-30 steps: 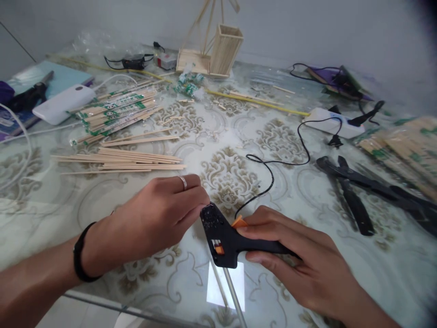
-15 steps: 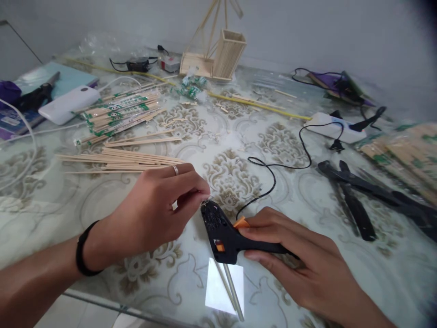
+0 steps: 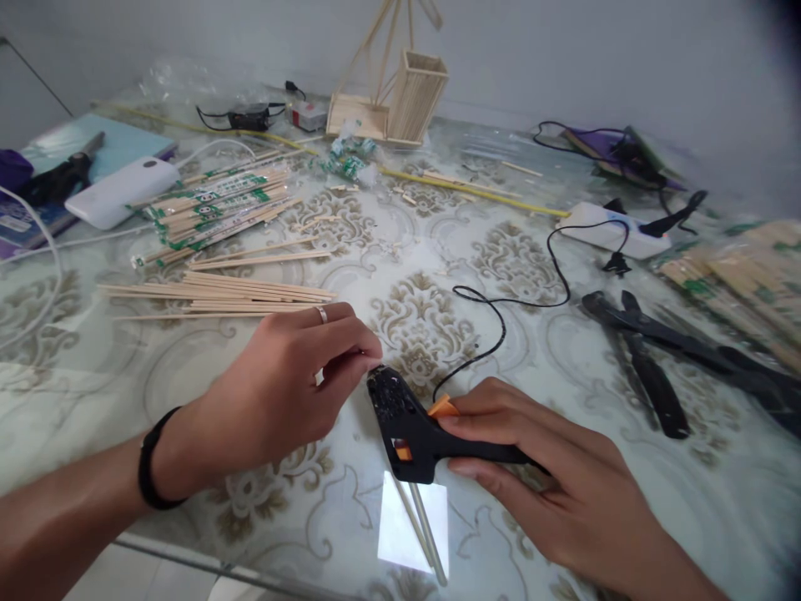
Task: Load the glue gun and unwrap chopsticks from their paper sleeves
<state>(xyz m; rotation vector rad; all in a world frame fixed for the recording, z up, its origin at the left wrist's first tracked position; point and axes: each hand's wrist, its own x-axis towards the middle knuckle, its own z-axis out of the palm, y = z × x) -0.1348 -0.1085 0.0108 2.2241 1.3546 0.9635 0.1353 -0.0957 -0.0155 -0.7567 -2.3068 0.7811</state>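
Note:
My right hand [image 3: 551, 484] is wrapped round the handle of a black hot glue gun [image 3: 406, 438], which has an orange trigger [image 3: 443, 407]. A clear glue stick [image 3: 425, 526] sticks out of its back end, and its reflection shows in the glass tabletop. My left hand [image 3: 300, 384], with a ring and a black wristband, has thumb and fingertips pinched together right at the gun's nozzle. Whatever lies between those fingertips is too small or hidden to make out. Behind the left hand lies a row of loose bamboo sticks [image 3: 225, 292].
Packaged sticks [image 3: 219, 209] and a white power bank [image 3: 122, 192] lie at left. A wooden stick model [image 3: 416, 96] stands at the back. On the right are a white power strip [image 3: 613, 229], black-handled cutting tools [image 3: 657, 359] and more packets [image 3: 744, 275]. The gun's black cord [image 3: 501, 325] loops between.
The view has shifted very slightly. Both hands and the glue gun hold almost the same position, with the left fingertips still at the nozzle.

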